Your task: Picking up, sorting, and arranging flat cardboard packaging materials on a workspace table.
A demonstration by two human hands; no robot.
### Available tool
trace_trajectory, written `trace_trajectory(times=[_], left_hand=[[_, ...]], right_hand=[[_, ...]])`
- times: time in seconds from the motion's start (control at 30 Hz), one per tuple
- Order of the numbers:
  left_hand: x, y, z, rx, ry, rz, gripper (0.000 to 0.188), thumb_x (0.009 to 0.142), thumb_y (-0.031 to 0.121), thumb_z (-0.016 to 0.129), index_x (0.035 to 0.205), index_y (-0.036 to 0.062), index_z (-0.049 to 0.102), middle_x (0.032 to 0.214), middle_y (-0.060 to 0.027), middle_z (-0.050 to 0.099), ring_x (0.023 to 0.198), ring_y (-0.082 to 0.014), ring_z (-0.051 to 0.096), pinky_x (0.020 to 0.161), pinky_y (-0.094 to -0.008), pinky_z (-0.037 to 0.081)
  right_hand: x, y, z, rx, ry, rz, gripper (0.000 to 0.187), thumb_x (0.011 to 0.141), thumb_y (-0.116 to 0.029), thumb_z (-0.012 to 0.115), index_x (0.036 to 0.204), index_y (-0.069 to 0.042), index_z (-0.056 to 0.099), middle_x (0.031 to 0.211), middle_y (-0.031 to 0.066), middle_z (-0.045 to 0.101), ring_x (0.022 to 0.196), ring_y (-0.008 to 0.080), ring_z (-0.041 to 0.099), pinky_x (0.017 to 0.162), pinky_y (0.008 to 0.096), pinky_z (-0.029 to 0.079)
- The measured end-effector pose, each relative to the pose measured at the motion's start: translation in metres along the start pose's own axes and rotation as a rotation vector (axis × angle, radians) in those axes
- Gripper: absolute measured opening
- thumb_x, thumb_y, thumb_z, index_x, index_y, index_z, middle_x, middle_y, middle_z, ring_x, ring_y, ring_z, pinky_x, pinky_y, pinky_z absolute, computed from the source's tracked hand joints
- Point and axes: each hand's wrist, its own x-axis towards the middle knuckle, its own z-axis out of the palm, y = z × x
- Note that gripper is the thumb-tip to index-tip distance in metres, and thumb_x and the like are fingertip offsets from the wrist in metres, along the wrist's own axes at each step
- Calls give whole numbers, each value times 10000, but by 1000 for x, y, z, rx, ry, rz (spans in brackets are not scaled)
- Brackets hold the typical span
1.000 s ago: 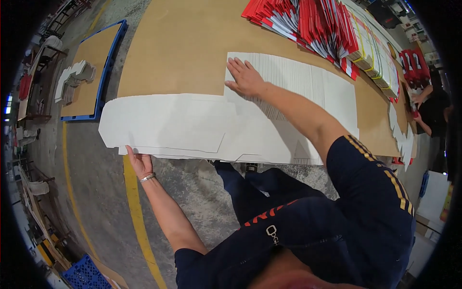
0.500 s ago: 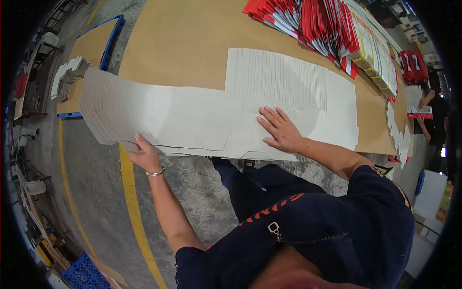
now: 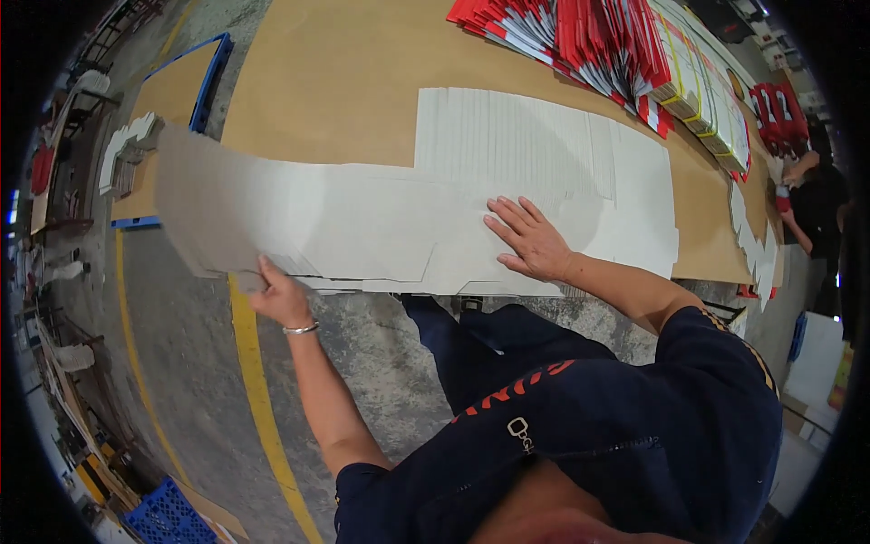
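Observation:
A fanned-out spread of flat white cardboard sheets (image 3: 362,213) covers the near part of the table, each sheet overlapping the one beside it. Its left end overhangs the table's edge, bent and slightly blurred. There my left hand (image 3: 281,297) is closed on the near edge of the sheets, thumb on top and fingers hidden underneath. My right hand (image 3: 530,240) lies flat on the sheets right of the middle, its fingers spread. Behind it, the far-side flaps form a stepped row of close parallel edges.
Brown board covers the table (image 3: 326,82). At the far right are fanned red-and-white folded cartons (image 3: 607,54) and strapped bundles (image 3: 702,95). Left of the table, a blue pallet (image 3: 210,86) bears brown board and a small white cardboard stack (image 3: 122,154). A co-worker (image 3: 811,195) stands at right.
The sheets' left end has shifted, and its fanned edges look less distinct. My left hand has moved slightly right and down, while my right hand stays nearly in place. The co-worker's hands have moved.

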Motion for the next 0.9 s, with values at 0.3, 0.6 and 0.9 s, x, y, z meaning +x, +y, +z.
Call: trace_trajectory(times=[0.3,0.6,0.9], left_hand=[[28,-38,-18,-685,-126,-448,315,880,158,609,1046,-106,566,1034,-148,622,867,-170,601,767,-324,487],[17,2,-16,-579,-163,-287,291,866,163,627,962,-111,591,949,-133,642,843,-174,596,757,-323,474],[-1,24,-5,303,-141,-181,224,849,95,628,896,-123,609,876,-122,650,751,-177,603,694,-316,486]], right_hand=[[4,-2,3,-8,16,-27,658,853,-379,506,1399,-83,290,1474,141,222,1364,289,204,1112,464,131],[-12,8,0,-22,14,6,652,851,-363,510,1397,-83,291,1467,145,233,1359,293,212,1111,463,137],[-18,11,-1,-21,7,11,653,846,-352,518,1397,-84,292,1463,143,241,1357,300,214,1110,466,140]])
